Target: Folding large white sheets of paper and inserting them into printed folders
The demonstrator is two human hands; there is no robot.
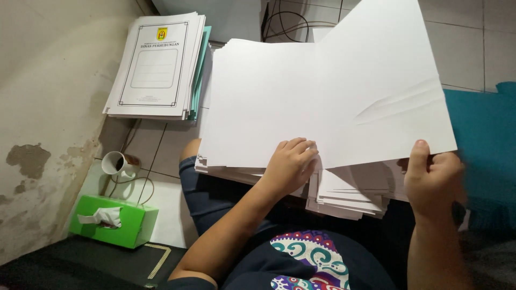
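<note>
Paper sheet, white, thin and matte (376,80), lifted at a tilt above the lap; its lower right corner is pinched by the right hand (432,180), thumb on the upper face, other fingers hidden beneath. Diagonal creases run up-left from that corner. Long axis runs from the pinch up and away toward the tiled floor. Left hand (290,164) lies nearer the thick white paper stack (252,102) resting on the lap, fingers curled together and pressing its near edge. Sheet overlaps the stack's right half, so it sits right of the left hand's fingers. Ragged loose edges fan out below. Off to the left: bordered cover sheets (156,64), white cup (115,164), green tissue box (115,220).
</note>
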